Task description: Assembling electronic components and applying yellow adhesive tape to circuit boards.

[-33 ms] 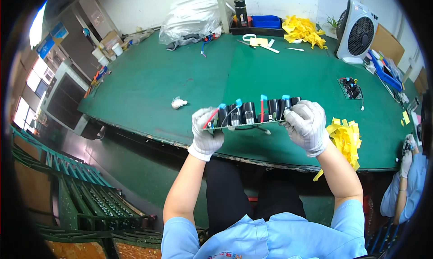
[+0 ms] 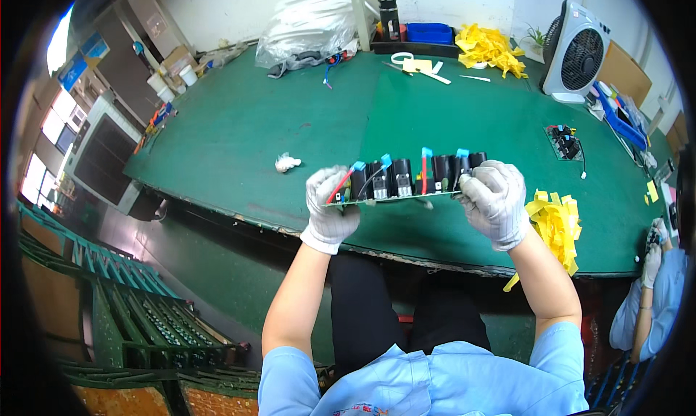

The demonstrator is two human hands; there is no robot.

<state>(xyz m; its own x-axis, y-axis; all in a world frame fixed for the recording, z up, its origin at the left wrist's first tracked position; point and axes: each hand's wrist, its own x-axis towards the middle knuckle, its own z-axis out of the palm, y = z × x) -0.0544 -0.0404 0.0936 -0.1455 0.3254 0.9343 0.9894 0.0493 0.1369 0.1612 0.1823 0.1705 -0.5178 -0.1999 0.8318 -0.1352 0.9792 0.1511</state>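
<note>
I hold a long green circuit board [image 2: 406, 188] level above the near edge of the green table [image 2: 290, 126], one end in each hand. The board carries black capacitors, red wires and blue connector tips standing up. My left hand [image 2: 330, 202], in a white glove, grips the board's left end. My right hand [image 2: 494, 198], also gloved, grips the right end with its fingers curled over the components.
A pile of yellow strips [image 2: 557, 224] lies right of my right hand. A white crumpled wad [image 2: 287, 162] sits to the left. Farther off are another circuit board [image 2: 565, 140], a white fan [image 2: 576, 53], a plastic bag [image 2: 308, 25] and more yellow strips [image 2: 489, 46]. A co-worker's gloved hand [image 2: 651, 253] is at far right.
</note>
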